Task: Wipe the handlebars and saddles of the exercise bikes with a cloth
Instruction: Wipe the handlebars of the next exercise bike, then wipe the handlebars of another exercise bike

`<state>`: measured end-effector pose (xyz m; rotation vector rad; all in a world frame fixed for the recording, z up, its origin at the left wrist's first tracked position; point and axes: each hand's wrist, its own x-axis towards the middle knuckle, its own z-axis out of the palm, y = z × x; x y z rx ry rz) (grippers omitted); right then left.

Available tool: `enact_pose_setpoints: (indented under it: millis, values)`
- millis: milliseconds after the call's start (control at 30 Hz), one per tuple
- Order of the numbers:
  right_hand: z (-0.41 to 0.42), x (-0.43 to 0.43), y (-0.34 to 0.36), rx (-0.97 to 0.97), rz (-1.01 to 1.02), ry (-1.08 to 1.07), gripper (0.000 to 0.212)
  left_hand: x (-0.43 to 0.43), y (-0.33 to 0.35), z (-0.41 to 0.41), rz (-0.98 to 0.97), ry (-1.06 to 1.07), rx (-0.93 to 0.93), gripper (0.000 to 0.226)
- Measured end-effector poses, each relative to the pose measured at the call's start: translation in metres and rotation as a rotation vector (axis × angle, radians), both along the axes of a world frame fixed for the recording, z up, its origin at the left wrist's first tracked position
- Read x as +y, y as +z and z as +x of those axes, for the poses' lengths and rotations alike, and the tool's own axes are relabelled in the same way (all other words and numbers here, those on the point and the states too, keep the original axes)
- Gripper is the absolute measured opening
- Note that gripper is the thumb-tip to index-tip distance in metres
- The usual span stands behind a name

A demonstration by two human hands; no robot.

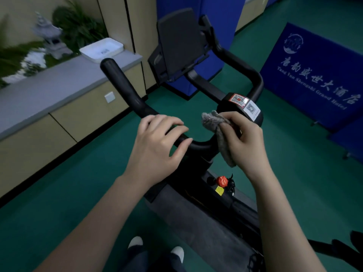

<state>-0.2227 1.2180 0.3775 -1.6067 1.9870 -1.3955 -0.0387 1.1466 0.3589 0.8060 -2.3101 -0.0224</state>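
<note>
Grey cloth (pixel 220 130) bunched in my right hand (pixel 243 140), fingers closed round it, pressed against the handlebar (pixel 125 89) at its middle, just below the stickered block (pixel 243 107). Left hand (pixel 157 142) sits on the bar's left bend, fingers curled over it to steady it.

Step in hand: wiping the handlebar, centre section. Judged early in the task; saddle not in view.

Next move calls for sliding the cloth out along one arm to its tip, wrapped tight round the tube. If I go left, the left hand must clear off first.
</note>
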Motion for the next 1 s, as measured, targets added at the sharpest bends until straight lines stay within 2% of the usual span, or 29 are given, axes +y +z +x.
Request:
enact_pose_setpoints:
  millis: [433, 633, 833, 1000]
  values:
    - [0.112, -0.021, 0.000, -0.173, -0.052, 0.280, 0.023, 0.035, -0.014, 0.150, 0.159, 0.392, -0.103, 0.031]
    - [0.207, -0.022, -0.009, -0.238, 0.026, 0.474, 0.021, 0.077, -0.020, 0.245, 0.328, 0.610, -0.226, 0.048]
    - [0.304, 0.001, -0.015, -0.243, 0.123, 0.642, 0.018, 0.143, -0.032, 0.332, 0.464, 0.807, -0.221, 0.060]
    - [0.374, 0.028, -0.026, -0.274, 0.196, 0.752, 0.017, 0.201, -0.048, 0.390, 0.535, 0.954, -0.178, 0.052]
